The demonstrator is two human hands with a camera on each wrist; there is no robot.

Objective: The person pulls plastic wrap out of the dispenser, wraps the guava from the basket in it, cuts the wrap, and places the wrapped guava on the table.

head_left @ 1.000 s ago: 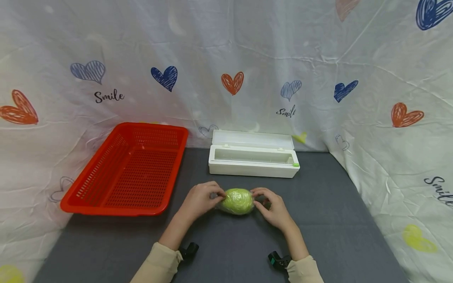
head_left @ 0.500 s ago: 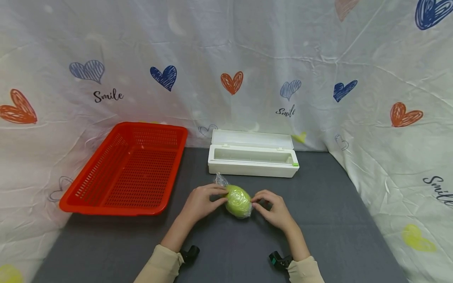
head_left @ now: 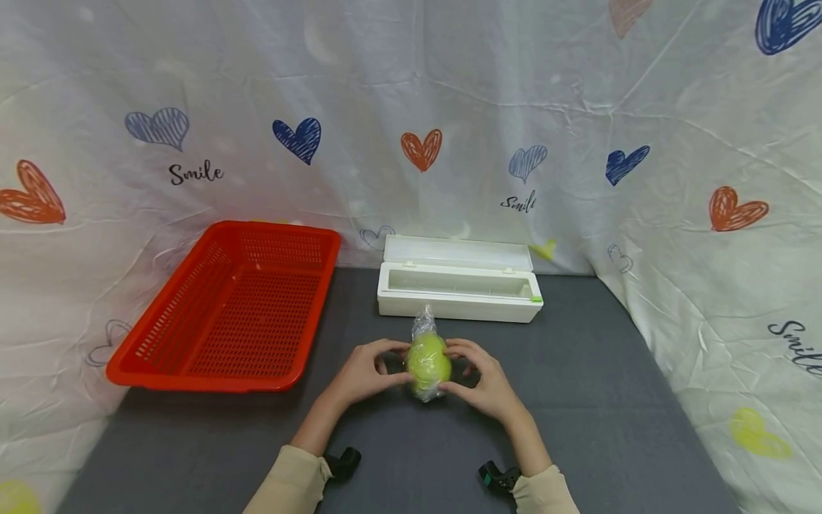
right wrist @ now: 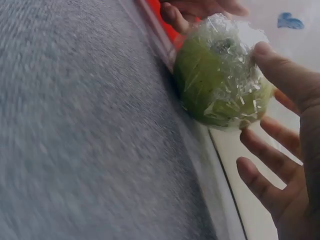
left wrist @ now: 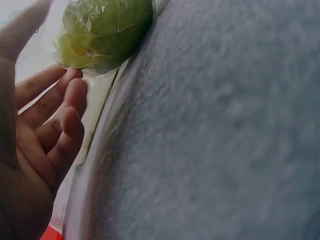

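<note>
A green fruit [head_left: 429,365] wrapped in clear cling film stands lengthwise on the grey table, with a twisted film tail [head_left: 424,321] pointing away at its far end. My left hand [head_left: 364,373] holds its left side between thumb and fingertips. From the right, my right hand [head_left: 483,376] holds it the same way, the thumb near the close end. Crinkled film [right wrist: 225,47] gathers over the near end in the right wrist view. In the left wrist view, fingertips reach the underside of the fruit [left wrist: 105,37], while the lower fingers stay apart from it.
A white cling film dispenser box [head_left: 459,307] with its lid raised stands just behind the fruit. To the left is a red perforated plastic basket [head_left: 221,382]. A white curtain [head_left: 359,71] printed with hearts hangs behind the grey table [head_left: 616,400].
The fruit has turned from lying crosswise to pointing away, its film tail swinging from the left to the far end. Both hands have shifted from its ends to its sides.
</note>
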